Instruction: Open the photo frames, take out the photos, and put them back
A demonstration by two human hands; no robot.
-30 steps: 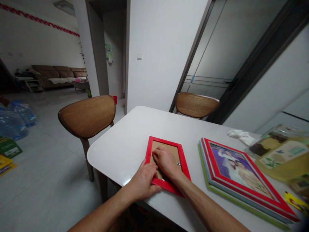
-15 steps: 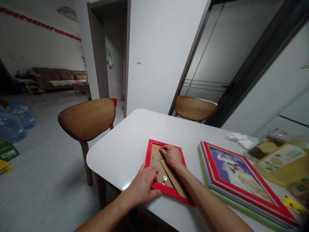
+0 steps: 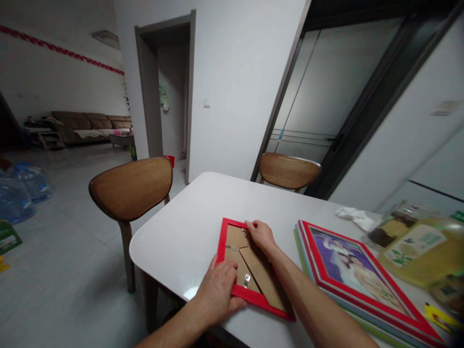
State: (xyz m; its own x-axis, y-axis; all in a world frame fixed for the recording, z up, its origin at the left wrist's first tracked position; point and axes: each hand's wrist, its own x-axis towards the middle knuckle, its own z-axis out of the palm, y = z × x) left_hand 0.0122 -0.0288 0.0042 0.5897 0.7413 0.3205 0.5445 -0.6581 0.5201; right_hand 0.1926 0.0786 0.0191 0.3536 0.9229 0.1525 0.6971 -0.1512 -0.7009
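Note:
A red picture frame point(image 3: 222, 241) lies on the white table, its brown backboard point(image 3: 235, 235) facing up, with small metal clips and a slanting flap on it. My left hand point(image 3: 219, 285) grips the frame's near left corner, fingers over the edge and thumb along the near side. The fingertips of my right hand point(image 3: 261, 236) are bent onto the far edge, beside a clip near the far right corner. Its wrist and forearm hide part of the frame's right side.
To the right, a stack of frames point(image 3: 314, 256) carries a photo on top. Behind it are a white tissue point(image 3: 355, 217), a bottle of yellow liquid point(image 3: 416, 249) and a yellow tool point(image 3: 440, 316). Wooden chairs point(image 3: 136, 186) stand beyond the table.
My right hand has moved from the upper middle of the backboard to the frame's far edge, uncovering a clip there. My left hand stays on the near left corner. The view has shifted slightly.

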